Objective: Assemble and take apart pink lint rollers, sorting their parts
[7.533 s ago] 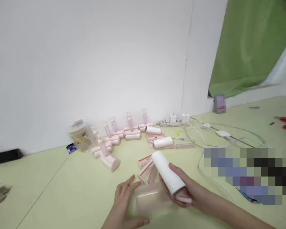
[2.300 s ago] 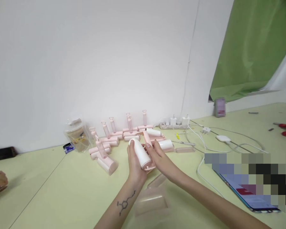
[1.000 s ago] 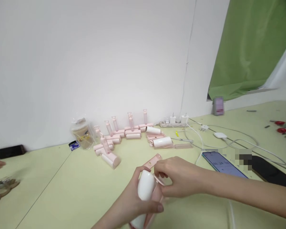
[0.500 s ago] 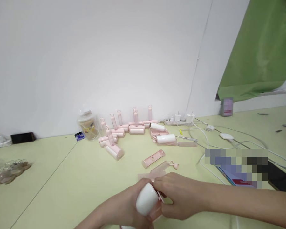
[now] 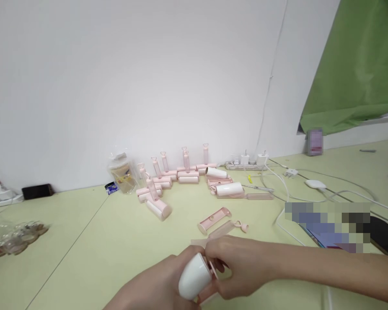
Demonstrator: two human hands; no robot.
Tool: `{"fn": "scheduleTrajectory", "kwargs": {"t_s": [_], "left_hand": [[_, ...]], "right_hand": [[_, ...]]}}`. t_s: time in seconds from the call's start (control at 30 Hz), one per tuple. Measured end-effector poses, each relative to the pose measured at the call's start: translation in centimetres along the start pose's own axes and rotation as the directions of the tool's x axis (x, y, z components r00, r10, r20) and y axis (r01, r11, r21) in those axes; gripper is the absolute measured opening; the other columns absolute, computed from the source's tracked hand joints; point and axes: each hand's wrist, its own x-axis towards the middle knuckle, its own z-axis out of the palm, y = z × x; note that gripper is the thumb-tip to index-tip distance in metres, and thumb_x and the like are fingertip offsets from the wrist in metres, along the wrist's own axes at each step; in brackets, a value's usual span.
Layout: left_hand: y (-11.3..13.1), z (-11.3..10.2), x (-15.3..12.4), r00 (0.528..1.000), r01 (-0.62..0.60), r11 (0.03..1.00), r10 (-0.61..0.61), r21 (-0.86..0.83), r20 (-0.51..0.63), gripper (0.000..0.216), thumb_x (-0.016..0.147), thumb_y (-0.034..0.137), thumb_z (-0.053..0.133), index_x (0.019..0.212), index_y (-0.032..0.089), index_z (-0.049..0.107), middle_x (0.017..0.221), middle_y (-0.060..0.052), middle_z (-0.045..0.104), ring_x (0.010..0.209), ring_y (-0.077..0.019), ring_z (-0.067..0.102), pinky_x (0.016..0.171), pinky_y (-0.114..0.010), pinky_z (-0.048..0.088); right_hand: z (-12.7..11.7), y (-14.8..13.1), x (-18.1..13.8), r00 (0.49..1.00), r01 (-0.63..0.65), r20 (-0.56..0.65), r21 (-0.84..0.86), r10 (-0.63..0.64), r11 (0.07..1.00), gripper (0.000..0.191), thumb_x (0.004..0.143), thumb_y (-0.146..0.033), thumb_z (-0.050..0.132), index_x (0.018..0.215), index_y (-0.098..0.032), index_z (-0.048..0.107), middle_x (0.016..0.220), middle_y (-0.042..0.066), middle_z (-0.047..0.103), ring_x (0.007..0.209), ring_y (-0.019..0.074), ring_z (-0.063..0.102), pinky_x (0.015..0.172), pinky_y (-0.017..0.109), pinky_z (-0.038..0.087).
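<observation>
My left hand (image 5: 161,280) is wrapped round a white roll (image 5: 194,277), held tilted at the bottom middle; it looks like a lint roller's roll. My right hand (image 5: 234,262) is closed at the roll's right end, its fingers pinched by a thin pink plastic piece (image 5: 213,271). Part of that piece is hidden by the fingers. Another pink part (image 5: 207,292) shows below, between the hands. Just beyond my hands lie a pink half-shell (image 5: 215,220) and a translucent pink handle (image 5: 221,230) with a ring and cap.
Pink-and-white rollers (image 5: 158,208), several with upright handles, stand along the wall. Loose white rolls (image 5: 229,189) and tweezers-like metal tools (image 5: 258,188) lie right of them. Behind is a power strip (image 5: 245,166); cables (image 5: 283,189) and phones (image 5: 386,234) are at right, a plastic bag (image 5: 123,172) at left.
The white roll and both hands have shifted slightly left and down in view. The table things appear a little further right as the camera turns. Both hands keep their hold.
</observation>
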Motion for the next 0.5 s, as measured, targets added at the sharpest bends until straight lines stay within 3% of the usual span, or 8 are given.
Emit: {"fn": "scheduleTrajectory", "kwargs": {"t_s": [0.1, 0.23, 0.4, 0.5], "left_hand": [[0.0, -0.1, 0.2, 0.996, -0.032, 0.999, 0.03, -0.027, -0.081, 0.063, 0.056, 0.009, 0.058, 0.113, 0.032, 0.048, 0.089, 0.001, 0.064, 0.074, -0.0194, 0.057, 0.056, -0.024, 0.041], [0.1, 0.2, 0.9, 0.987, -0.032, 0.998, 0.022, -0.06, -0.157, 0.035, 0.061, 0.012, 0.053, 0.093, 0.025, 0.06, 0.071, 0.0, 0.062, 0.057, -0.015, 0.055, 0.046, -0.022, 0.038], [-0.5, 1.0, 2.4, 0.982, -0.06, 0.984, 0.028, -0.169, -0.185, 0.03, 0.059, 0.01, 0.057, 0.086, 0.022, 0.059, 0.071, 0.002, 0.06, 0.059, -0.0132, 0.053, 0.048, -0.019, 0.038], [-0.2, 1.5, 3.6, 0.929, -0.131, 0.93, -0.005, -0.343, -0.37, 0.032, 0.064, 0.017, 0.06, 0.094, 0.02, 0.053, 0.08, 0.001, 0.06, 0.071, -0.0155, 0.056, 0.059, -0.022, 0.044]], "right_hand": [[-0.5, 0.9, -0.1, 0.998, -0.056, 0.002, 0.078, 0.056, 0.995, 0.016, 0.065, -0.034, 0.061, 0.072, -0.019, 0.057, 0.06, -0.005, 0.05, 0.05, 0.0085, 0.043, 0.041, 0.017, 0.028], [-0.8, 1.8, -0.6, 0.985, -0.084, -0.126, 0.24, 0.116, 0.967, 0.027, 0.069, -0.043, 0.061, 0.081, -0.019, 0.058, 0.069, -0.002, 0.054, 0.061, 0.0111, 0.05, 0.049, 0.019, 0.034], [-0.3, 2.5, -1.3, 0.954, -0.025, -0.265, 0.393, 0.139, 0.919, 0.026, 0.075, -0.044, 0.056, 0.084, -0.019, 0.057, 0.074, 0.0, 0.054, 0.07, 0.0133, 0.05, 0.062, 0.024, 0.04], [0.5, 3.0, -1.1, 0.916, 0.035, -0.351, 0.551, 0.193, 0.834, 0.033, 0.074, -0.043, 0.058, 0.098, -0.021, 0.049, 0.091, 0.003, 0.054, 0.082, 0.0152, 0.051, 0.072, 0.027, 0.042]]}}
